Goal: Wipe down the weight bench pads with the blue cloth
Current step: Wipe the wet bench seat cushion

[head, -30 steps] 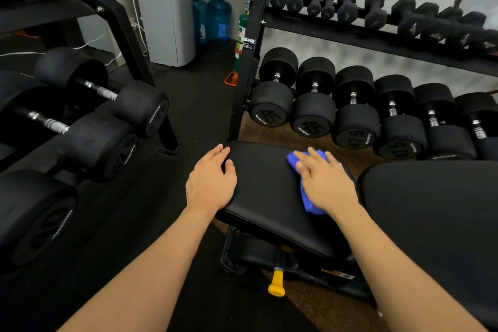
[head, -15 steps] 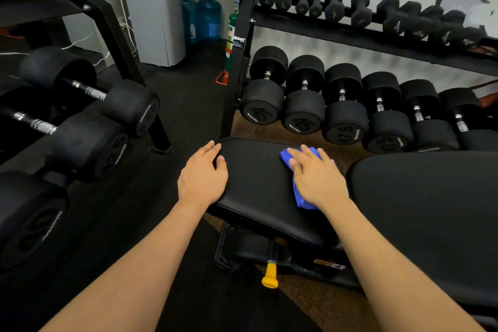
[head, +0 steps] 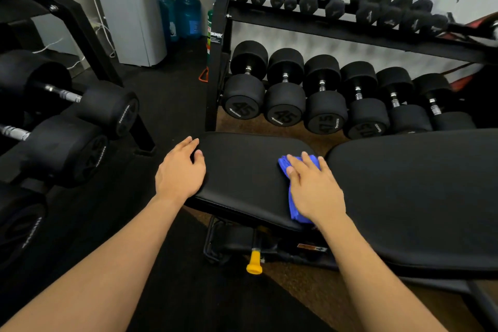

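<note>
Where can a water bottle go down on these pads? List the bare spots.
The small black seat pad is bare between the left hand at its left edge and the right hand, pressing the blue cloth at its right edge. The long black back pad beside it is bare wherever it shows. The dumbbell rack behind is packed.

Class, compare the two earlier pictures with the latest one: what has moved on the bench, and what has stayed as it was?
The right hand has slid the blue cloth rightward across the seat pad, from its middle to the edge nearest the back pad. It stays flat on the cloth. The left hand still rests on the seat pad's left end. Nothing was taken up or let go.
</note>
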{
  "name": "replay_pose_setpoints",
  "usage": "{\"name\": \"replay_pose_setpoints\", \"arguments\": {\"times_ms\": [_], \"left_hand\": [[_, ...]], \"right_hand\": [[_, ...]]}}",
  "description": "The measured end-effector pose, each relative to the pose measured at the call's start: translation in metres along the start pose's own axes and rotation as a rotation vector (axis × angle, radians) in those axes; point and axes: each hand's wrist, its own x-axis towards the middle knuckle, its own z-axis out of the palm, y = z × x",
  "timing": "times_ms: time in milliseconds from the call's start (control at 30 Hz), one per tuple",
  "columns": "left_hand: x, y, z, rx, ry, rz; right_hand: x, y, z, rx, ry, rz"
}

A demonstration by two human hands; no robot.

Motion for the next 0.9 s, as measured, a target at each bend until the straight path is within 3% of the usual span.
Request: {"name": "replay_pose_setpoints", "arguments": {"times_ms": [200,333,467,633,767,900], "left_hand": [[-0.001,0.002,-0.002,-0.019,0.012,-0.014],[-0.001,0.003,0.001,-0.025,0.03,-0.021],[-0.003,0.001,0.0,-0.02,0.034,-0.022],[-0.002,0.003,-0.001,-0.025,0.03,-0.019],[0.0,0.003,-0.001,-0.026,0.045,-0.028],[0.0,0.002,0.0,-0.03,0.044,-0.012]], "right_hand": [[0.071,0.014,0.004,-0.039,-0.061,0.119],[-0.008,-0.006,0.023,-0.169,0.019,0.054],[-0.061,-0.033,0.022,-0.191,-0.011,-0.163],[0.039,0.018,0.0,-0.079,-0.013,-0.021],[0.107,0.008,-0.003,-0.008,-0.047,0.056],[0.092,-0.044,0.021,-0.164,-0.037,-0.208]]}}
